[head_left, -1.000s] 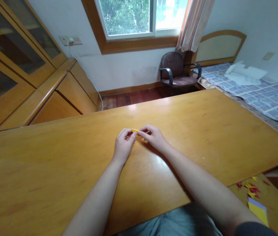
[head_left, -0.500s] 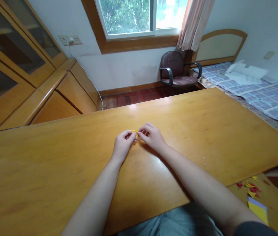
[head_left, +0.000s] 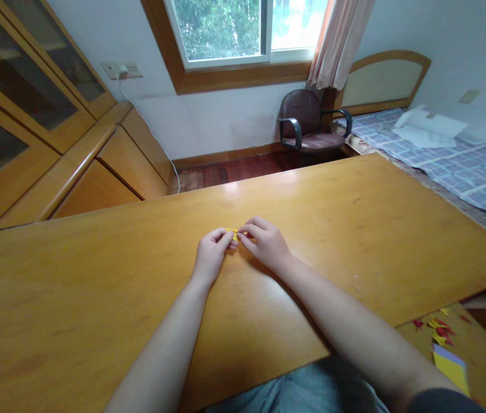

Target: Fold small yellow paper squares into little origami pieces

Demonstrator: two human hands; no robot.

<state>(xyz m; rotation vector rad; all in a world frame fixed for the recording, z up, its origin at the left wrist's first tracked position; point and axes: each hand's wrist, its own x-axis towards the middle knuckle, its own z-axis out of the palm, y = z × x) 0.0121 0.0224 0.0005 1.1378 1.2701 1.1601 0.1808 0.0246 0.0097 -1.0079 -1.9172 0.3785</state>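
Observation:
Between my two hands is a small piece of folded yellow paper [head_left: 234, 234], held just above the table [head_left: 148, 275]. My left hand [head_left: 214, 248] pinches its left side between thumb and forefinger. The fingers of my right hand [head_left: 265, 241] are closed on its right side, with the thumb near the middle. Most of the paper is covered by my fingertips, so its exact folded shape cannot be made out.
On a lower surface at the right lie several small red and yellow folded paper figures [head_left: 440, 331] and a stack of yellow and lilac paper sheets [head_left: 450, 367]. Beyond the table stand a chair [head_left: 303, 117] and a bed [head_left: 444, 166]; a cabinet [head_left: 74, 149] stands left.
Both hands have shifted very slightly left with the yellow paper. My right fingers have changed their hold a little, and more yellow shows between the hands.

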